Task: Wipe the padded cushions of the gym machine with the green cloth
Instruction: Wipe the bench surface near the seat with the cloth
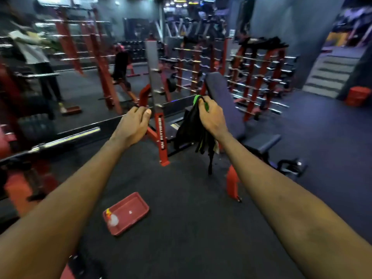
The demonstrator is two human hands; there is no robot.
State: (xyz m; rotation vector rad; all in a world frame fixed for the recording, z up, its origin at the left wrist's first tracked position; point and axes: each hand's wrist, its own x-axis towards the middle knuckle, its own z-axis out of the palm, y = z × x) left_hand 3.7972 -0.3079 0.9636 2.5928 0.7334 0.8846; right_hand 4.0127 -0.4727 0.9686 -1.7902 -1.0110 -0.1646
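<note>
Holding: right hand (209, 115) grips the bunched top of the green cloth (191, 129), fingers curled tight round it.
Cloth: hangs limp just right of centre, toward 1 o'clock; looks mostly dark with green edges. Cannot tell if it touches the padding.
Left hand (133, 125): 11 o'clock, fingers loosely curled, thumb forward, holds nothing, close to the red upright (161, 135).
Backrest cushion (221, 89): tilted, 1 o'clock, just beyond the right hand.
Seat cushion (261, 140): 3 o'clock, below the backrest.
Red tray (130, 210): 7 o'clock on the floor, blurred whitish bottle (112, 219) in its corner.
Barbell (66, 137): 9 o'clock.
</note>
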